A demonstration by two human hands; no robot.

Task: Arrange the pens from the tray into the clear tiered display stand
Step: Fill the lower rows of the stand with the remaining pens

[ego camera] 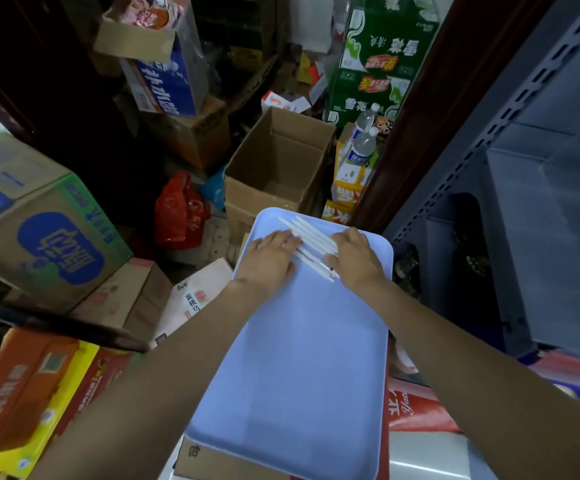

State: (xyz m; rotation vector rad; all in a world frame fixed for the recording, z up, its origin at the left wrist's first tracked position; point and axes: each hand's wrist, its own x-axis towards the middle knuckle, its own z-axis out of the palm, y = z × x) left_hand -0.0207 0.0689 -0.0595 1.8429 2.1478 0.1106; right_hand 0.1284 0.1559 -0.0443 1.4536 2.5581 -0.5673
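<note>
A pale blue tray (292, 375) lies lengthwise in front of me on top of cartons. Several white pens (307, 232) lie bunched at its far end, slanting from upper left to lower right. My left hand (269, 259) lies flat on the tray with straight fingers touching the pens from the left. My right hand (356, 256) comes in from the right, its fingers curled down over the pens' lower ends. Whether it actually grips them is hidden by the hand. No clear tiered display stand shows in the head view.
An open empty cardboard box (274, 168) stands just beyond the tray. Stacked cartons (42, 223) crowd the left, a red bag (177, 213) lies on the floor, water bottles (363, 140) stand behind. A grey metal shelving unit (524, 202) rises on the right.
</note>
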